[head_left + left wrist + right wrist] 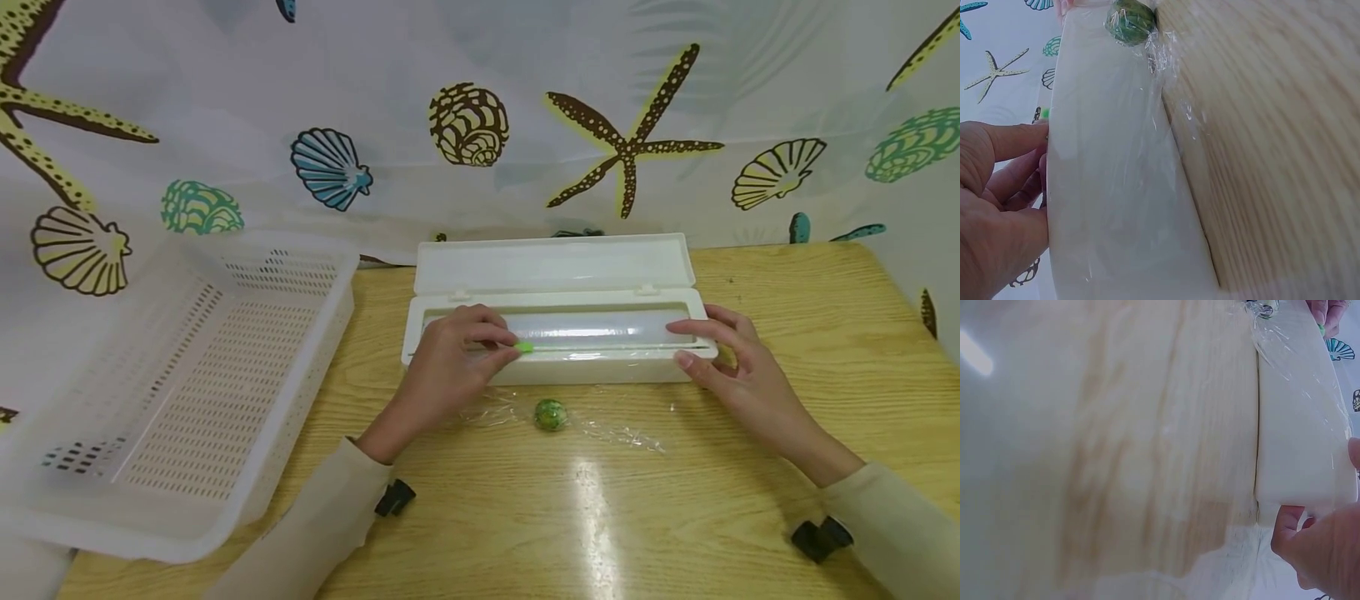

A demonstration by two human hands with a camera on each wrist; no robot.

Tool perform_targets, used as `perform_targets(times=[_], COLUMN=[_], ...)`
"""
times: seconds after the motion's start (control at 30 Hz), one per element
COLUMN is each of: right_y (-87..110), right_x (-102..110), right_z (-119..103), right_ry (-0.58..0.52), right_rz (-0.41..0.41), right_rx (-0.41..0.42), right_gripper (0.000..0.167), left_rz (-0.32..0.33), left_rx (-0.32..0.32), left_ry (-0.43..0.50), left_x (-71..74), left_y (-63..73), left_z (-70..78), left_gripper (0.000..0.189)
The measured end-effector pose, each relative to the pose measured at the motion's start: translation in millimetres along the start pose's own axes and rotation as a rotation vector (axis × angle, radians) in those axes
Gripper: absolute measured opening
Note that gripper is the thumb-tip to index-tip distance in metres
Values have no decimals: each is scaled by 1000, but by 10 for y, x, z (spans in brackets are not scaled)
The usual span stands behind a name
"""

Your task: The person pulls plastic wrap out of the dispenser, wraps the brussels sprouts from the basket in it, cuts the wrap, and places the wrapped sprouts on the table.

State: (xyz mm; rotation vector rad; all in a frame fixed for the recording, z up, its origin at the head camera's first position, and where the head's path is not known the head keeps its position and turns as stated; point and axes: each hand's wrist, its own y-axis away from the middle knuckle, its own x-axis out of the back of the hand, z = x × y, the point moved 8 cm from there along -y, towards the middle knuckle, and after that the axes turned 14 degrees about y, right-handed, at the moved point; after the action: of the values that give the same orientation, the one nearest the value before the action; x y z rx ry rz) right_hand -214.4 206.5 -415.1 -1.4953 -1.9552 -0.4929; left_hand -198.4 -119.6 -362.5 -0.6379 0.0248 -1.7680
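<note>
A white cling film dispenser (555,371) lies lengthwise on the table, its lid (555,265) swung back and a roll of clear film (592,325) inside. My left hand (453,358) pinches the small green slide cutter (524,347) on the dispenser's front rail, left of the middle. At the right end my right hand (750,387) holds the box, thumb at the front corner and a finger over the top edge. Clear film (615,433) hangs over the front onto the table. On it, in front of the box, sits a small round green object (551,415), wrapped in film in the left wrist view.
To the left stands a large white perforated plastic basket (311,367). Wood-grain table top (487,525) stretches in front of the dispenser. Behind it hangs a white cloth (405,75) printed with shells and starfish.
</note>
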Motion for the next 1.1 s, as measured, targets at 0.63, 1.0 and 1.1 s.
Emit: perform_targets(times=[0.63,1.0,1.1], right_y=[-5,-9,1], right_x=[3,0,-2], right_z=[8,-1,-3], right_ry=[-11,13,-9], right_rz=[7,5,8], right_rx=[8,16,23], right_gripper=[37,37,37], left_rz=[28,27,27], left_rx=[25,43,39], left_ry=[-23,-21,-36], left_x=[154,242,254], left_y=[92,143,152], left_z=[-63,-83,-87], left_gripper=[7,8,8])
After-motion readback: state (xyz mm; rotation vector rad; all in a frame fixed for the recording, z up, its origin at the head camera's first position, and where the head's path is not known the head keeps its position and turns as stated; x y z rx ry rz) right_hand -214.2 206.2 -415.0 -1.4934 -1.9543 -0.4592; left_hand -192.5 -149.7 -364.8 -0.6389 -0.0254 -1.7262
